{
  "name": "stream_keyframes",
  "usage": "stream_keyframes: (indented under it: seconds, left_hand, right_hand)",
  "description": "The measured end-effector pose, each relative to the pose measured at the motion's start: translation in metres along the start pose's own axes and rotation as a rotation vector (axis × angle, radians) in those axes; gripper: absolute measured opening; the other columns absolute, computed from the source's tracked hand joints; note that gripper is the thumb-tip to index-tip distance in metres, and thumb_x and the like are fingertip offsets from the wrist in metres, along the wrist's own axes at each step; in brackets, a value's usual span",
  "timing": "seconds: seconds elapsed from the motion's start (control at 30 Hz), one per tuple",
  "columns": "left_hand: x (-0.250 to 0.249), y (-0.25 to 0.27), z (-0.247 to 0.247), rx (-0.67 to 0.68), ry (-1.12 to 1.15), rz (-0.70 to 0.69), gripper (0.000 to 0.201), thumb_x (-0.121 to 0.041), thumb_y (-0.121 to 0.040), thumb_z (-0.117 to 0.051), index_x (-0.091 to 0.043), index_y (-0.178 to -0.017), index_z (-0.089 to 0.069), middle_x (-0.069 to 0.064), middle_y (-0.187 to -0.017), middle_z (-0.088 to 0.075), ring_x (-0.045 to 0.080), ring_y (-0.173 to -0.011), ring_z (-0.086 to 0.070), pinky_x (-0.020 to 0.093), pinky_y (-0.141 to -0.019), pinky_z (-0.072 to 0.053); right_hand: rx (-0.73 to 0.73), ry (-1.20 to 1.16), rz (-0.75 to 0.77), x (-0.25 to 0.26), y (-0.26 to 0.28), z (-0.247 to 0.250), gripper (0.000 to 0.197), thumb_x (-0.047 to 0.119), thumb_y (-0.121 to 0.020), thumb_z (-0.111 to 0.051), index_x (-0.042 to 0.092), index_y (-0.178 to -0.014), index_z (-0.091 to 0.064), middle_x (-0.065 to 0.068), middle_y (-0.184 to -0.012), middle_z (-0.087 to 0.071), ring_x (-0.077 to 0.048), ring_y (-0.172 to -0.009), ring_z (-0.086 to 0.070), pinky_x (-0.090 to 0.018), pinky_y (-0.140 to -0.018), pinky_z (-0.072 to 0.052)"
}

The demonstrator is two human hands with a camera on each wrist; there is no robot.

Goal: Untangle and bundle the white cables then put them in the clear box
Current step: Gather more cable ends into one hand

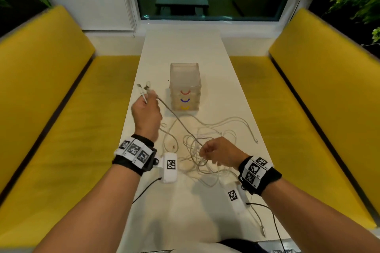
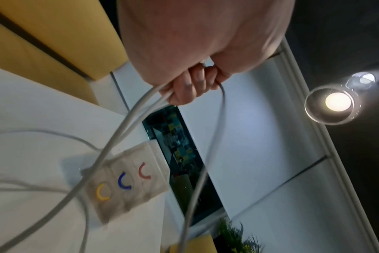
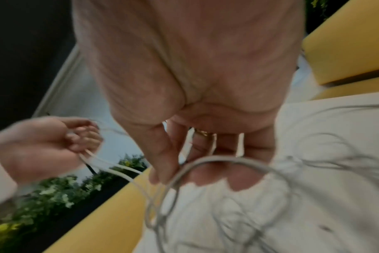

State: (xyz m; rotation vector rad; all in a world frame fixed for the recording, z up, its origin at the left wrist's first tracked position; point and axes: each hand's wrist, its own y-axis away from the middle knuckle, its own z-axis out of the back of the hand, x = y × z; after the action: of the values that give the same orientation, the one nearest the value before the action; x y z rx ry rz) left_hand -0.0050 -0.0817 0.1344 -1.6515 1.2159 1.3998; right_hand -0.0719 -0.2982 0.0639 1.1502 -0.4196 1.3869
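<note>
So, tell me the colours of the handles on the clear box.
Red, blue, yellow arcs on the clear plastic box; head view.

No readable text anywhere; the black-and-white square marker codes on the black wristbands carry no legible writing.

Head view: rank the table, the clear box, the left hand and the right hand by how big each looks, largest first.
1. Table.
2. Clear box.
3. Left hand and right hand: they look about alike, so I leave them unranked. The box only slightly outsizes them, and the hands sit nearer the camera.
</note>
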Motion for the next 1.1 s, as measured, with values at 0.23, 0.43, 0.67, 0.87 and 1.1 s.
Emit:
stream_keyframes:
  seconds: [0.23,0.43,0.67,0.87,1.1]
  left_hand:
    - [-0.005,0.001,0.008,0.056,0.028,0.012,0.031,-0.026,-0.107,-0.042,-0.018,-0.078,-0.047,-0.002,-0.064,-0.047,0.01,-0.054,-0.036,0.022,-0.043,-0.028]
    - [0.007,0.021,-0.005,0.18,-0.06,0.025,0.033,-0.027,-0.11,-0.033,-0.015,-0.082,-0.045,0.0,-0.058,-0.055,0.015,-0.055,-0.052,0.027,-0.047,-0.038]
    - [-0.007,0.01,0.007,0.216,0.116,0.14,0.032,-0.029,-0.11,-0.034,-0.021,-0.079,-0.038,-0.007,-0.054,-0.03,0.008,-0.04,-0.027,0.019,-0.036,-0.028]
    - [-0.017,-0.006,0.018,0.125,0.088,0.068,0.031,-0.028,-0.108,-0.035,-0.023,-0.078,-0.038,-0.008,-0.054,-0.027,0.007,-0.043,-0.019,0.019,-0.038,-0.015]
    - [0.003,0.03,-0.002,0.27,-0.27,-0.118,0.035,-0.034,-0.097,-0.063,-0.018,-0.069,-0.049,-0.013,-0.048,-0.036,0.007,-0.042,-0.027,0.021,-0.041,-0.026]
  right_hand:
    - [-0.177,-0.119,-0.089,-0.029,0.0,0.002,0.012,0.01,-0.092,-0.066,0.009,-0.086,-0.077,-0.005,-0.073,-0.066,-0.017,-0.066,-0.056,-0.023,-0.05,-0.045]
    - [-0.235,-0.204,0.038,-0.01,-0.008,-0.004,0.019,0.014,-0.094,-0.066,0.0,-0.085,-0.074,-0.013,-0.085,-0.076,-0.018,-0.077,-0.069,-0.03,-0.058,-0.055]
    - [-0.188,-0.581,0.022,-0.008,-0.003,0.012,0.009,0.015,-0.086,-0.067,0.006,-0.082,-0.066,-0.014,-0.083,-0.068,-0.026,-0.083,-0.067,-0.035,-0.064,-0.052]
    - [-0.275,-0.159,-0.121,-0.023,-0.002,0.032,0.039,0.037,-0.088,-0.07,0.011,-0.066,-0.052,-0.01,-0.072,-0.05,-0.022,-0.069,-0.048,-0.031,-0.062,-0.036]
    - [-0.282,-0.114,0.029,0.008,0.0,0.017,0.064,0.045,-0.102,-0.049,-0.01,-0.071,-0.058,-0.013,-0.074,-0.058,-0.02,-0.071,-0.054,-0.023,-0.063,-0.043]
